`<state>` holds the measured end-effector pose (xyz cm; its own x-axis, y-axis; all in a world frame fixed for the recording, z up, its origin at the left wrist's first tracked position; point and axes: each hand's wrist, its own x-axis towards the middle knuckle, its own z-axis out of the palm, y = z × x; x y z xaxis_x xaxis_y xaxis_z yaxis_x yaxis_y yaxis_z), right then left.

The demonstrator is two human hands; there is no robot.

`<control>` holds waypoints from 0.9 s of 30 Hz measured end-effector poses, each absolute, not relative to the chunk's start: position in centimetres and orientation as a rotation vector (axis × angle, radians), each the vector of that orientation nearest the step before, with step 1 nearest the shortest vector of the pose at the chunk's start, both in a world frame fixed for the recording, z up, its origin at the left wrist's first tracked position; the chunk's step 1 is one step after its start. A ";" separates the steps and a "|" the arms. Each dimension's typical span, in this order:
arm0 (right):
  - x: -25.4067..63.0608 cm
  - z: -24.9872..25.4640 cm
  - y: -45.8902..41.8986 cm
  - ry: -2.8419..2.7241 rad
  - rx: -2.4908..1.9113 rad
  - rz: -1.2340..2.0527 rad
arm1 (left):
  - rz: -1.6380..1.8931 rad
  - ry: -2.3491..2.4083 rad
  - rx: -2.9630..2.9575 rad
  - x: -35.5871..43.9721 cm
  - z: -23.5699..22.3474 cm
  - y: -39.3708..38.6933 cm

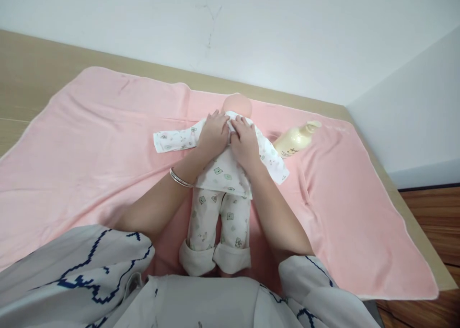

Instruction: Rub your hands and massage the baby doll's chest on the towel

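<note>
A baby doll lies on its back on a pink towel, head toward the wall. It wears a white printed top and matching trousers with rolled cuffs. My left hand and my right hand rest side by side on the doll's chest, just below the neck. The fingers of both are curled and pressed onto the top's front near the collar. A silver bangle circles my left wrist.
A cream pump bottle lies on its side on the towel, right of the doll's arm. The towel covers a light wooden table set against a white wall. Wooden floor shows at right.
</note>
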<state>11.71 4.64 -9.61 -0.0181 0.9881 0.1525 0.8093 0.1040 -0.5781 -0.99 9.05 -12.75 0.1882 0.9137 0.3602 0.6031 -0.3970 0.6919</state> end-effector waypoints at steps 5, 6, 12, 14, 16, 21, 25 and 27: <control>12.6 -7.9 3.8 -1.925 -2.058 0.433 | 0.977 1.562 2.114 -0.7 -13.2 8.7; 12.1 -7.5 3.1 -1.953 -2.123 0.426 | 0.957 1.584 2.130 -0.8 -13.1 8.6; 8.6 -6.8 0.6 -2.168 -2.014 0.302 | 0.840 1.626 2.215 -1.3 -12.2 8.8; 9.4 -7.5 1.8 -2.135 -1.960 0.343 | 0.776 1.635 2.254 -1.3 -12.0 8.7; 11.1 -8.2 3.3 -2.035 -1.985 0.387 | 0.748 1.645 2.303 -1.3 -11.7 8.1; 14.0 -8.7 5.3 -1.906 -2.074 0.456 | 0.634 1.518 2.493 -1.3 -10.3 6.0; 12.0 -8.2 3.4 -1.957 -2.150 0.336 | 0.520 1.445 2.527 -1.9 -9.8 6.4; 10.0 -8.1 1.7 -1.983 -2.162 0.204 | 0.530 1.462 2.481 -2.2 -10.1 7.4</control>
